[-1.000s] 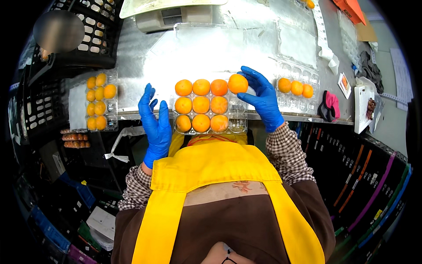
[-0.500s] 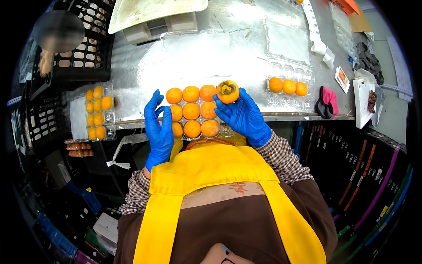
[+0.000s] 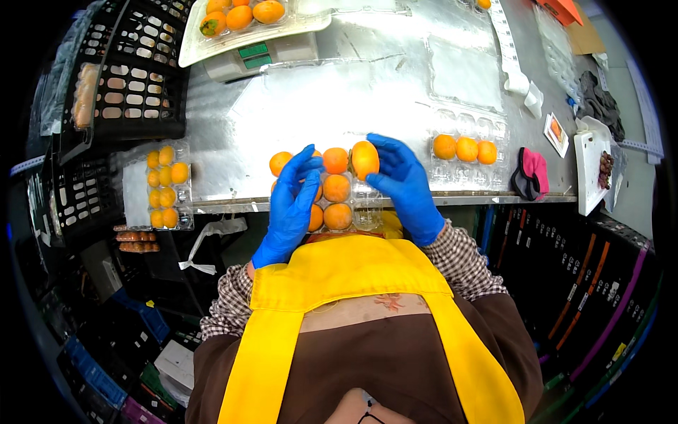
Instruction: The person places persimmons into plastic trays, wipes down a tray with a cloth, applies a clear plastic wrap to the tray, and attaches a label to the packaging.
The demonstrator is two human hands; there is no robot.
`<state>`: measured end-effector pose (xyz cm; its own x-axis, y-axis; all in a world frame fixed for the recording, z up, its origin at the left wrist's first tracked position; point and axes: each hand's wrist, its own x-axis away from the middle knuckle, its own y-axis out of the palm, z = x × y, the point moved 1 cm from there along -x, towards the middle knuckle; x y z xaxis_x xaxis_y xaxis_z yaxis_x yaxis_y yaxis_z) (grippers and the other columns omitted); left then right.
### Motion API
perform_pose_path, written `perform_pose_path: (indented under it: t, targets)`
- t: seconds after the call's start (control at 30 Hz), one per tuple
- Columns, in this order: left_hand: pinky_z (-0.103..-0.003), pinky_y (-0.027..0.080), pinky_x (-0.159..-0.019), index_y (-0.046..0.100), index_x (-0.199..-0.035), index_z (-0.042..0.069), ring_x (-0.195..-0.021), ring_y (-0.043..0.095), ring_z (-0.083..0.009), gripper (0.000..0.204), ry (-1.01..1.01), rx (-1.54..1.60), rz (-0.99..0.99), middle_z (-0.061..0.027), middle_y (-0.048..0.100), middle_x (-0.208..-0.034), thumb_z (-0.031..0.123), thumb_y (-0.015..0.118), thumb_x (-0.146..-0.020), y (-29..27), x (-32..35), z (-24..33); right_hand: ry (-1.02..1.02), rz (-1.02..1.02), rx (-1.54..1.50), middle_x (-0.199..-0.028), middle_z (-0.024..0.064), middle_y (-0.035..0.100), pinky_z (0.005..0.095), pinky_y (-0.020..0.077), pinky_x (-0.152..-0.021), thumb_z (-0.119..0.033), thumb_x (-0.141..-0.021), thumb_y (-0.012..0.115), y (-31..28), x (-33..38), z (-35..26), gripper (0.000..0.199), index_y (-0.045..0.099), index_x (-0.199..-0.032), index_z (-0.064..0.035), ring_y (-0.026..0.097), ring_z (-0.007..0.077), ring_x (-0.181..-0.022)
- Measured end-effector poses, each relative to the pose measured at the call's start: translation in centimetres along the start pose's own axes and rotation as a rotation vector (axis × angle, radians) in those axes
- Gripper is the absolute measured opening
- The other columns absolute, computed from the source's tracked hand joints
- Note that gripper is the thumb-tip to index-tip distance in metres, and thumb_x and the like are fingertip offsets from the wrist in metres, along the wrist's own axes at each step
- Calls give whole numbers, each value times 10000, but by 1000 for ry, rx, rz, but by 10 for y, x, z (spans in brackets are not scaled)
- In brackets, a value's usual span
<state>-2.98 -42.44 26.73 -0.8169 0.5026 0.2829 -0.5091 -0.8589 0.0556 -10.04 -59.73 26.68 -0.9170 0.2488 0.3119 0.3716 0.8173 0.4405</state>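
Between the fingers and thumb of my right hand [image 3: 406, 185], in a blue glove, is an orange persimmon [image 3: 366, 160], turned on its side over the right part of a clear plastic punnet [image 3: 367, 205]. The punnet lies at the table's near edge with persimmons in rows, among them a persimmon [image 3: 337, 187] in plain sight. My left hand [image 3: 288, 201], also gloved, hovers over the punnet's left rows with fingers apart and nothing in it. It hides part of the fruit beneath.
A scale [image 3: 265, 55] at the back left bears a punnet of persimmons [image 3: 240, 17]. Filled punnets stand left [image 3: 185, 205] and right [image 3: 452, 168]. A black crate [image 3: 141, 88] is at far left; a pink and black item [image 3: 531, 171] lies near the right edge.
My left hand has moved right, over the punnet. The persimmon in my right hand has turned from stem-up onto its side. A punnet of persimmons now sits on the scale, whose displays are lit green.
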Motion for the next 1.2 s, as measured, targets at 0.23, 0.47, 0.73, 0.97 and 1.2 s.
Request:
perform_pose_path:
  t: [0.23,0.47,0.73,0.97,1.2]
  targets:
    - [-354,439,-871,355,-1290,20,-1043,520,-238,542,-373,523,-257,-154,470,-1205,421,335,-926,27,-21,19,-530,-56,642,-1083,99,538,310,403,-907,10,-634,690,-6,-6,-15,715,378,-1276,-36,514,197,-1022]
    - [-371,415,-920,378,-1268,-8,-1089,495,-233,497,-257,616,-315,-146,456,-1234,358,354,-933,47,-33,22,-576,-27,658,-1088,101,542,316,410,-901,18,-626,698,-20,-15,-19,735,373,-1282,-39,531,213,-1008]
    - [-277,493,-769,481,-1133,-31,-912,571,-164,360,-84,138,-49,-119,565,-1042,196,560,-865,71,-38,25,-543,3,488,-1091,90,532,307,425,-894,-26,-635,743,-33,-20,-13,644,451,-1209,-41,525,193,-1022]
    - [-261,515,-663,534,-1032,-23,-778,603,-161,275,-227,266,14,-110,599,-905,189,565,-860,73,-46,19,-406,-74,272,-1130,79,493,304,420,-924,6,-655,726,-42,-20,-12,551,490,-1151,-37,506,186,-1058]
    - [-271,510,-683,533,-1088,5,-784,605,-165,307,-209,269,-38,-94,597,-896,245,487,-902,75,-48,20,-416,-62,211,-1132,72,489,300,407,-938,24,-659,715,-52,-15,-15,555,480,-1159,-33,498,180,-1065]
